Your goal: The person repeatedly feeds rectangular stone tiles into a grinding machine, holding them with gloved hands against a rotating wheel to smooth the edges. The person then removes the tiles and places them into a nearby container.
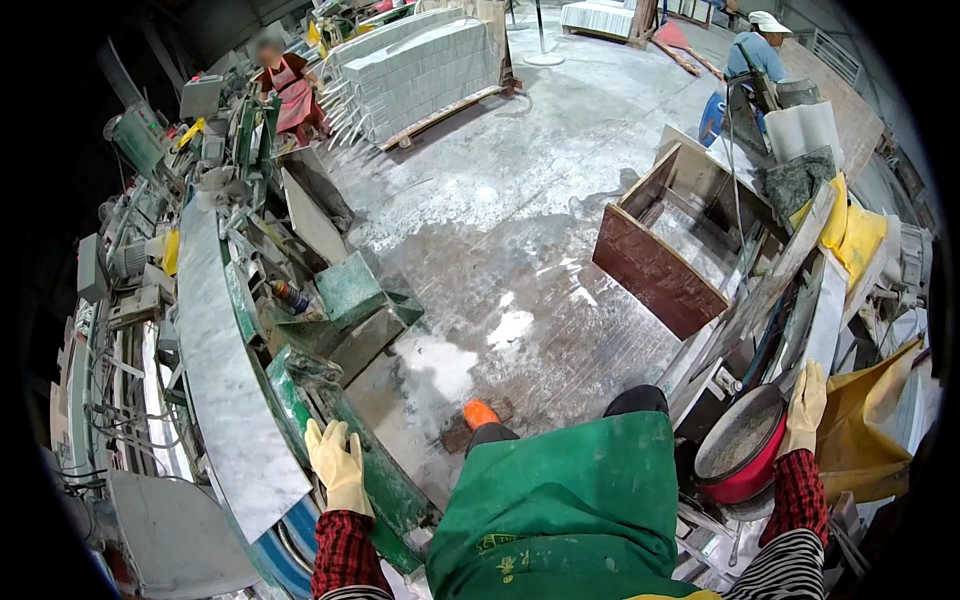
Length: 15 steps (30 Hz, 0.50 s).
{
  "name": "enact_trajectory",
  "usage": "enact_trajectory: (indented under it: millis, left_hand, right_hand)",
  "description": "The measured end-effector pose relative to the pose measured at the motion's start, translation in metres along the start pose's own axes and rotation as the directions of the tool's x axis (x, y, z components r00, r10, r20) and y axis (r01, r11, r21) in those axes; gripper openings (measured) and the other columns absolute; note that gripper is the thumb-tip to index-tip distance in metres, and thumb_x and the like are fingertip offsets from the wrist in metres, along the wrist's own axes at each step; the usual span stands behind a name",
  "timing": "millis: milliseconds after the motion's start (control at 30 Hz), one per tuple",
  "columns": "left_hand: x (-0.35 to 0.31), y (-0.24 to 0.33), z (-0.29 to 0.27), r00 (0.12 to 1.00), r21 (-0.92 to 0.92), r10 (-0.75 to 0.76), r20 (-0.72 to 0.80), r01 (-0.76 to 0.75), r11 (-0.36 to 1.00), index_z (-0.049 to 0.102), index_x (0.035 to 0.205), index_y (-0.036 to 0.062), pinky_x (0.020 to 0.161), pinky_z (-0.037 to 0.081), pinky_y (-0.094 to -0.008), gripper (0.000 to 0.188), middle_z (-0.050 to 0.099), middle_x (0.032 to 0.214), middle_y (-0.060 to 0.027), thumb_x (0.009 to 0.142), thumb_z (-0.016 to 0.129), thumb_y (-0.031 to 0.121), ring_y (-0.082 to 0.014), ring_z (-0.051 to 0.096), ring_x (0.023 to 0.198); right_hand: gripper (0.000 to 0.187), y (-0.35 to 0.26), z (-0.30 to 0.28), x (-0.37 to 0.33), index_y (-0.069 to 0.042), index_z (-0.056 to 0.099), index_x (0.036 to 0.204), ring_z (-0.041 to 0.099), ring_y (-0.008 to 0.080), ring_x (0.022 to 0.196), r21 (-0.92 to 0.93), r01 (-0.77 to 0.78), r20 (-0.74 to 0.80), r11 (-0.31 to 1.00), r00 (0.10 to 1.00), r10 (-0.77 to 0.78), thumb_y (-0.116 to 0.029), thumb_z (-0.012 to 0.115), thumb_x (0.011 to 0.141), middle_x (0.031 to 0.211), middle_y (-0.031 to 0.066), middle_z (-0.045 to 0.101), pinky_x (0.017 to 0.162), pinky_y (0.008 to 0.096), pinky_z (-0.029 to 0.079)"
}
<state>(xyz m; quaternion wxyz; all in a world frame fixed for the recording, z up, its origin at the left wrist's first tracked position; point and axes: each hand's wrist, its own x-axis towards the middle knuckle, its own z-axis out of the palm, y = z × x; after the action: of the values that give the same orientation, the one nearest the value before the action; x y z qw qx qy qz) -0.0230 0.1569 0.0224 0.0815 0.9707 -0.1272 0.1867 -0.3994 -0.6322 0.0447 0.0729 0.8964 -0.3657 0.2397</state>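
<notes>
Pale-yellow gloves (345,485) stand out against stone and steel as a person in a green apron (575,490) spreads both arms wide on a shop floor (575,345) that looks wet in patches. The red basin (742,488), grey inside, sits at the right, just beside the right hand (804,405). The green machine frame (380,480) runs under the left hand (340,462), near a long pale slab (215,360).

To an onlooker, this appears to be a moment of steadying, best done with palms flat, weight even and fingertips clear of the machine's edges; on such footing, short steps would likely serve better than a long reach.

The left hand is palm down, fingers fanned and gripping nothing. The right points forward, fingers straight and close together, curled around nothing visible; whether its palm presses the basin's rim, I cannot tell from here.
</notes>
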Motion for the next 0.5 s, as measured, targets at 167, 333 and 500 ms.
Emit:
enact_trajectory:
  millis: [167,333,500]
  left_hand:
    - [0.017,0.03,-0.017,0.999,-0.105,-0.032,0.043,0.036,0.994,0.069,0.106,0.0028,0.109,0.036,-0.0498,0.028,0.067,0.116,-0.0135,0.078,0.071,0.007,-0.045,0.046,0.128]
    - [0.005,0.008,-0.012,0.971,0.095,0.003,0.238,-0.026,0.995,0.071,0.114,0.0064,0.107,0.041,-0.0491,0.03,0.055,0.132,-0.0272,0.091,0.067,0.025,-0.0459,0.05,0.125]
    - [0.002,0.008,0.002,0.984,0.043,0.008,0.176,-0.016,0.999,0.067,0.12,0.0101,0.1,0.046,-0.0513,0.03,0.057,0.126,-0.0264,0.095,0.063,0.027,-0.0397,0.055,0.116]
  right_hand:
    - [0.033,-0.044,-0.034,0.001,-0.001,0.063,0.125,0.059,0.0413,0.117,0.057,-0.124,-0.029,0.991,0.992,0.126,-0.021,0.051,0.101,0.121,0.0231,0.065,0.104,0.0478,0.044]
    - [0.031,-0.077,-0.038,0.019,-0.002,0.065,0.118,0.059,0.0381,0.115,-0.019,0.003,-0.14,1.0,0.99,-0.006,-0.021,0.058,0.094,0.12,0.0208,0.065,0.103,0.0466,0.044]
    - [0.028,-0.052,-0.021,0.018,-0.001,0.065,0.115,0.061,0.039,0.107,-0.044,0.112,-0.255,0.993,0.96,-0.119,-0.018,0.062,0.094,0.112,0.0215,0.065,0.096,0.0468,0.049]
